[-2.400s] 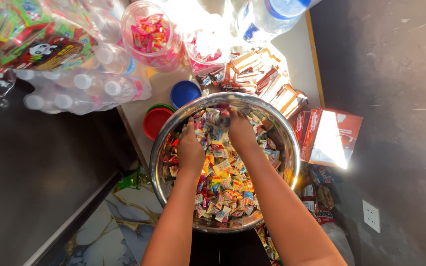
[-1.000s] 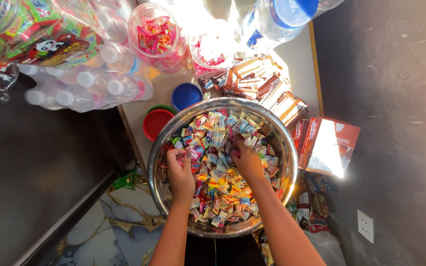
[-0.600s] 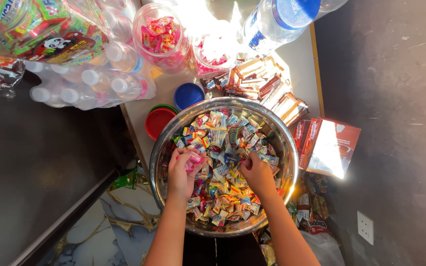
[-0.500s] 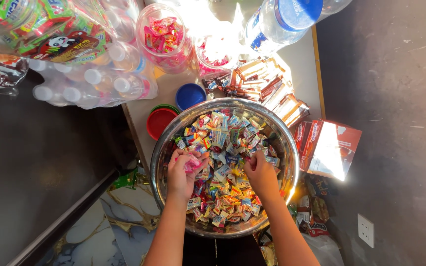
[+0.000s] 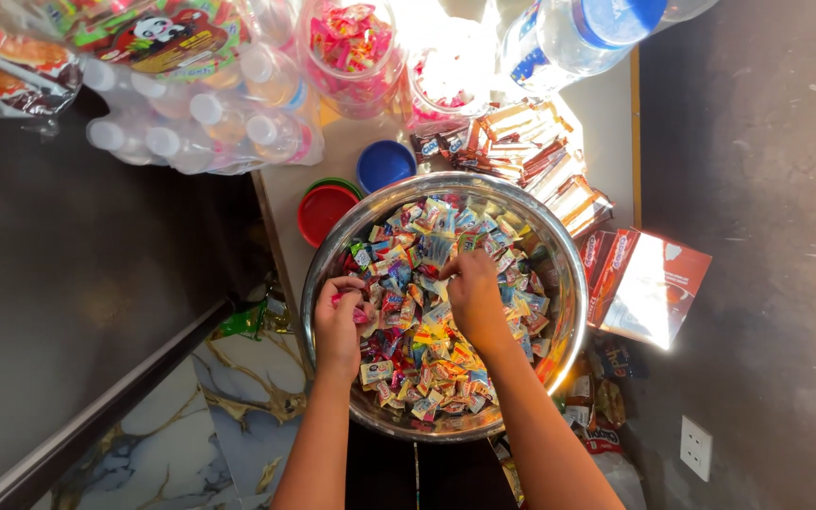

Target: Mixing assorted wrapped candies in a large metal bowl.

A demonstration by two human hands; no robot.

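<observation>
Bowl (image 5: pixel 573 312) overhangs surface edge | left hand (image 5: pixel 340 319) pinches pink candy (image 5: pixel 359 314) | right hand (image 5: pixel 473 295) loose, fingers in sweets (image 5: pixel 427 354) | risk: tipping, spill

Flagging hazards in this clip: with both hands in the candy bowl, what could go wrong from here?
The steel bowl seems to overhang the table's near edge, so pressing down while sorting might tip it. The wrapped candies are heaped near the rim; the right hand raking through could flick some out. The left hand pinches a pink candy over the bowl's side, where it may drop to the floor.
</observation>
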